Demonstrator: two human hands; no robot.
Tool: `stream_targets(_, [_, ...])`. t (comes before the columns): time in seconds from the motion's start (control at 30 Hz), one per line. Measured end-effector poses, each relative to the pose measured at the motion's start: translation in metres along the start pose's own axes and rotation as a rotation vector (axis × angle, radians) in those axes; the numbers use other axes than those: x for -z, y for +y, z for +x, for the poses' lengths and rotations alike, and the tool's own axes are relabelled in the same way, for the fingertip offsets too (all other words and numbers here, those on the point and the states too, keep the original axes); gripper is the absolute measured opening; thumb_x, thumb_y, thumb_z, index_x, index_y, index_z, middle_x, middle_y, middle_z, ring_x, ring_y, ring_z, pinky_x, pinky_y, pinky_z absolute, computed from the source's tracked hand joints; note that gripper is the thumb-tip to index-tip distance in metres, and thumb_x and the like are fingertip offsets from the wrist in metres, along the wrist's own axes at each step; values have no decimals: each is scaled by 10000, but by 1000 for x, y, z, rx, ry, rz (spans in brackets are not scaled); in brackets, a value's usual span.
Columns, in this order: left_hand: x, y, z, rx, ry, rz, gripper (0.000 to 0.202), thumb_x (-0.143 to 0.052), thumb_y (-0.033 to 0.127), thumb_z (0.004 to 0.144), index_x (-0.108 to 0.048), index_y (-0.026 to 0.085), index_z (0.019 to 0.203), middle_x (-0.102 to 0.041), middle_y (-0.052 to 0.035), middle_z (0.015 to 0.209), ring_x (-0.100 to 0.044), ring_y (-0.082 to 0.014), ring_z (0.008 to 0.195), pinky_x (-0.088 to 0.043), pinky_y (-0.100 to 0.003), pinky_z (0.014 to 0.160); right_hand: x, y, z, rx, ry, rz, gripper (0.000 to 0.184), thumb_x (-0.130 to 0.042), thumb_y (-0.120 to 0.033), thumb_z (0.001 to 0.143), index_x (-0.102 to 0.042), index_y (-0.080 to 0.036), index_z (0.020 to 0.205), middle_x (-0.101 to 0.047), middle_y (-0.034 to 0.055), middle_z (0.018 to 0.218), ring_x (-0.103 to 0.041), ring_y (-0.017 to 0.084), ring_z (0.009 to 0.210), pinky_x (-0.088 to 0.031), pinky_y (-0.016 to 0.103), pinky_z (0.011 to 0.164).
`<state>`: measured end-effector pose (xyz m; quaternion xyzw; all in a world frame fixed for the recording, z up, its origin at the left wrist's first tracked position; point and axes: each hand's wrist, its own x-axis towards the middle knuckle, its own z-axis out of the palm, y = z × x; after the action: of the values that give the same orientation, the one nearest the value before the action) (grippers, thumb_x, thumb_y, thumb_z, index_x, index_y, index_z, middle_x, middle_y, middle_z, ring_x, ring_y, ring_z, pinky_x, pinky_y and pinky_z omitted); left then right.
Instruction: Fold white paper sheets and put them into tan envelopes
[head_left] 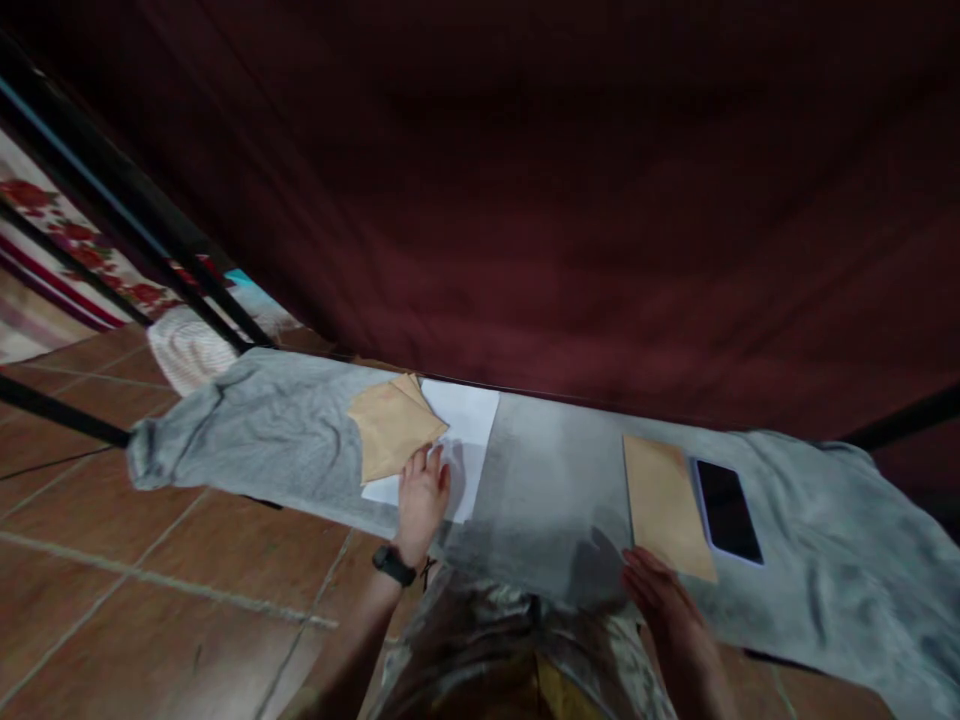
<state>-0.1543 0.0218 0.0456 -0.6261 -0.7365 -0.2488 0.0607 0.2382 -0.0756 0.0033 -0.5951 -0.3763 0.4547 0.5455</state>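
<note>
My left hand (pixel 422 495), with a black watch on the wrist, lies flat with fingers stretched out on a white sheet of paper (pixel 465 425), its fingertips at the edge of brown envelopes (pixel 391 425) stacked on that sheet. My right hand (pixel 660 592) rests open on the grey cloth (pixel 547 480), fingertips touching the near corner of another brown envelope (pixel 664 500). A black phone (pixel 726 510) lies just right of that envelope.
The grey cloth covers a narrow bench-like surface. A dark red curtain (pixel 570 200) hangs behind it. Black metal bars (pixel 112 200) run at the left above a brown tiled floor (pixel 150 570). Flowered fabric (pixel 45 215) shows at far left.
</note>
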Motion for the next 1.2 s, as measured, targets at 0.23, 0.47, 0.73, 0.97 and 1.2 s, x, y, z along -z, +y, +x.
stream_targets(0.23, [-9,-4,-23,-91,-145,-26,392,-447,326,1003,-606,171,1327,-650,-148,1349,-629,-270,1224,-513,-411,1055,-65,21,12,230,-188,-344,343,-553,-392,905,-738,-238,1149,-736,89,1232,-676,264,1188,-532,461,1078])
stream_targets(0.47, [-21,34,-49,-15,-284,64,390,-477,290,978,-630,126,1297,-619,-201,1415,-538,-351,1364,-415,-548,1130,-104,34,5,619,-266,-640,369,-429,-219,970,-709,-237,1210,-690,109,1285,-644,265,1202,-541,504,1051])
stream_targets(0.73, [-4,23,-26,312,-242,-384,189,-537,189,851,-710,192,928,-765,-72,888,-705,-210,802,-518,-316,767,-96,45,5,671,-290,-665,416,-433,-156,960,-682,-253,1278,-664,118,1320,-617,291,1225,-535,549,1042])
stream_targets(0.97, [2,11,-8,454,-205,-638,149,-557,254,785,-632,203,667,-722,-6,708,-656,-183,688,-486,-273,661,-97,45,6,637,-299,-633,388,-440,-193,969,-700,-264,1249,-673,110,1304,-622,284,1219,-519,542,1067])
stream_targets(1.2, [9,77,-38,-6,-145,-513,179,-514,150,844,-676,220,877,-751,-77,1062,-677,-245,1023,-538,-430,956,-100,29,9,362,-262,-406,368,-492,-434,985,-723,-262,1214,-703,100,1291,-637,265,1229,-504,476,1102])
